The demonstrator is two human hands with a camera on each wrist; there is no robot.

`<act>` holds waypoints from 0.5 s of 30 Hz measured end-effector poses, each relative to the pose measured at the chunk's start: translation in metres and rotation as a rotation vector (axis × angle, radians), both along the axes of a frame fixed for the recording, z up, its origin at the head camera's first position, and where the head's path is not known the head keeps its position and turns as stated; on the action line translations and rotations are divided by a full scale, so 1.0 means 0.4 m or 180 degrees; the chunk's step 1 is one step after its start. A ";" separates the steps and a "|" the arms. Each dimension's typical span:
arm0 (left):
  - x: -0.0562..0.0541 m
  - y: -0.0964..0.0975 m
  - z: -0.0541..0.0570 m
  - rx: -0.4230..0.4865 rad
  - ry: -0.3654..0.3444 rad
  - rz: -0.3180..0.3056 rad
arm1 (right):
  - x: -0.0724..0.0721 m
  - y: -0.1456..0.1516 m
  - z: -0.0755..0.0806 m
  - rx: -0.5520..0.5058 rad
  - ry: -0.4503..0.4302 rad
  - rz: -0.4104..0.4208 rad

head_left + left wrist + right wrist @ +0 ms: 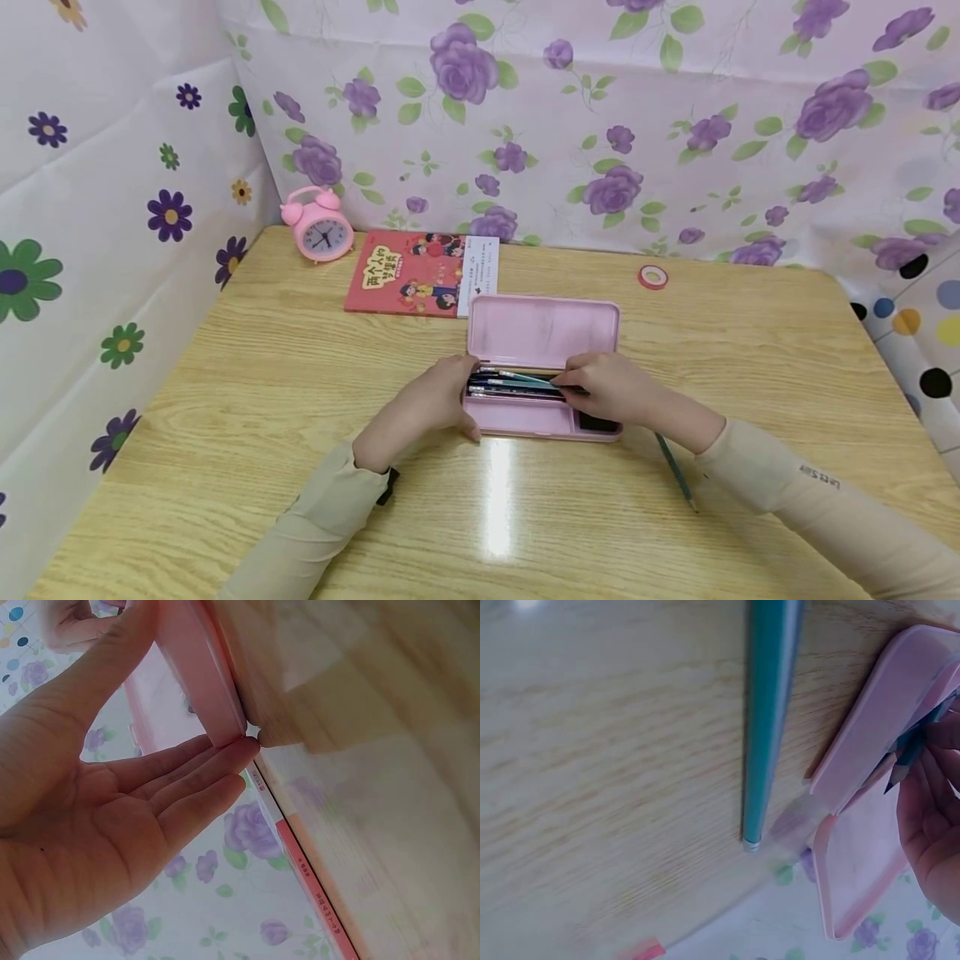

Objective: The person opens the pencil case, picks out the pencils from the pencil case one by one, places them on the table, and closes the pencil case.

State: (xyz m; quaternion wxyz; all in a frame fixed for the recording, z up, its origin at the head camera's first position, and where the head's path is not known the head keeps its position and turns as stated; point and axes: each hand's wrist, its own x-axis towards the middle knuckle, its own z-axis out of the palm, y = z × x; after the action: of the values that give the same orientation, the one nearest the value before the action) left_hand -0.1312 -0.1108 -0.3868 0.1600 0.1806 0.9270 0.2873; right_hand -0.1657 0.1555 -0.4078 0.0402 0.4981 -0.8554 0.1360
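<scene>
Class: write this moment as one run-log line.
left hand: holds open pencil case | right hand: pinches teal pencil | another pencil: on table, outside case

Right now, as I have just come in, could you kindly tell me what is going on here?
At a wooden table, a person's right grip pinches a teal pencil at the open pink pencil case, where several other pencils lie. The left grip touches the case's left end. Another teal pencil lies outside the case, on the table.
</scene>
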 end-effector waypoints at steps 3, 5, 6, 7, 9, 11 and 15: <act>-0.001 0.003 0.001 -0.0013 0.0006 -0.0016 | 0.002 0.005 0.003 -0.0025 0.0059 0.0040; -0.001 0.004 0.000 -0.0016 0.0006 -0.0024 | 0.005 0.011 0.009 -0.0075 0.0052 0.0035; -0.001 0.004 0.000 -0.0022 0.0002 -0.0027 | 0.007 0.016 0.013 -0.0103 0.0038 0.0019; -0.001 0.005 0.000 -0.0020 -0.0002 -0.0027 | 0.010 0.022 0.016 -0.0140 0.0025 -0.0014; -0.001 0.005 -0.001 -0.0019 -0.0005 -0.0024 | 0.017 0.039 0.023 -0.0228 -0.0010 -0.0121; -0.002 0.005 -0.002 -0.0019 -0.0006 -0.0018 | 0.026 0.061 0.029 -0.0305 -0.0024 -0.0280; -0.002 0.002 -0.003 -0.0021 -0.0007 -0.0006 | 0.048 0.116 0.036 -0.0408 -0.0054 -0.0680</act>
State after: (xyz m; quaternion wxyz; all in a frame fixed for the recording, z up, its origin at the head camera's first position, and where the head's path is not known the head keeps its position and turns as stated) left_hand -0.1319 -0.1099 -0.3882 0.1618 0.1806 0.9275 0.2844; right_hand -0.1466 0.2020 -0.3933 0.0790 0.3994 -0.8935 0.1896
